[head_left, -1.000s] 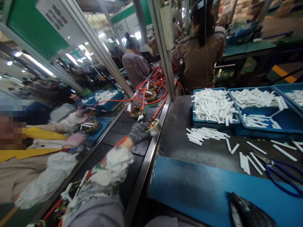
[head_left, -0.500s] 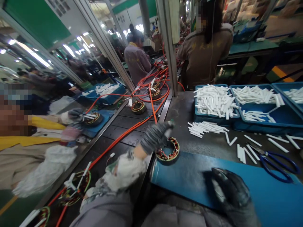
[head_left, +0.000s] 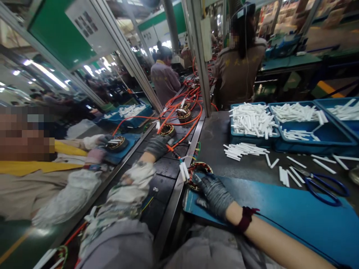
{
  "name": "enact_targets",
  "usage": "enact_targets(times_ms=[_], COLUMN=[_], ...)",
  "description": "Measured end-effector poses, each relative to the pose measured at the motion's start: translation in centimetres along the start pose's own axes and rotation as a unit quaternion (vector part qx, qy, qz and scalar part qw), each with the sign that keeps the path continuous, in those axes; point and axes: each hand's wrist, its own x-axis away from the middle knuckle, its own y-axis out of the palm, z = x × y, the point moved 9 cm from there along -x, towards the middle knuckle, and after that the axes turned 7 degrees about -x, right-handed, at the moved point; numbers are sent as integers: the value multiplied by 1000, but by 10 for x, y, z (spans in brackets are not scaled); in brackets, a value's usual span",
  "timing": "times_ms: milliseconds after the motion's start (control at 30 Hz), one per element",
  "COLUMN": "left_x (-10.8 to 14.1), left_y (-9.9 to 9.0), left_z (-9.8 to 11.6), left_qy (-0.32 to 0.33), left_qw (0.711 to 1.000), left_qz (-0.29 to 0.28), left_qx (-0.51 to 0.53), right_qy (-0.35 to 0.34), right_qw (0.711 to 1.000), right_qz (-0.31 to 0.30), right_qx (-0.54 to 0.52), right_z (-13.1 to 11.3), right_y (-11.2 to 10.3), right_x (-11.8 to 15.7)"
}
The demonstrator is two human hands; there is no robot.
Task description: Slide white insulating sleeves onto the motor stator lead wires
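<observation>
My left hand (head_left: 157,147), in a grey glove, is over the dark conveyor, closed around an orange cable (head_left: 174,153). Two white sleeves (head_left: 184,171) hang at the cable's end beside a wound stator ring (head_left: 206,167). My right hand (head_left: 215,192), gloved in grey too, grips the near right side of that stator, and its fingers hide part of the windings. The ring rests at the left end of a blue mat (head_left: 260,209). Thin coloured wires (head_left: 198,148) stick up behind it.
Blue bins (head_left: 254,136) of white sleeves stand at the right, with loose sleeves (head_left: 245,150) in front. Blue-handled scissors (head_left: 327,186) lie on the mat's edge. More stators (head_left: 167,129) and orange cables are along the conveyor. Across it, a co-worker's hands (head_left: 98,145) handle another stator.
My left hand has moved left and away from the stator, now with the orange cable in it. My right hand has come from the mat onto the stator.
</observation>
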Motion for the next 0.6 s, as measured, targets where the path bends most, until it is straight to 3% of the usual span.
enact_targets(times_ms=[133,167,233,300,367,500,567,600], left_x=[84,103,130,134,114,56,47,46], left_y=[-64,-75,-83,-75,-53,10,24,22], left_z=[4,11,39,59,72,69,73,79], left_qy=[-1,18,129,201,213,84,58,65], left_qw=[998,998,990,973,960,987,991,990], left_qz=[14,4,-39,-106,-154,-127,-102,-76], left_qx=[-56,-61,-41,27,93,49,63,98], right_qy=[-71,-98,-135,-157,-173,-149,-109,-85], right_qw=[997,995,990,986,983,988,993,993], right_qz=[-4,-14,-31,-34,-40,-5,48,80], right_qx=[-1,0,10,32,45,40,11,-7], right_z=[7,8,15,26,39,68,75,77], right_y=[-23,-30,-49,-71,-87,-107,-116,-120], right_x=[9,13,21,26,28,40,56,65])
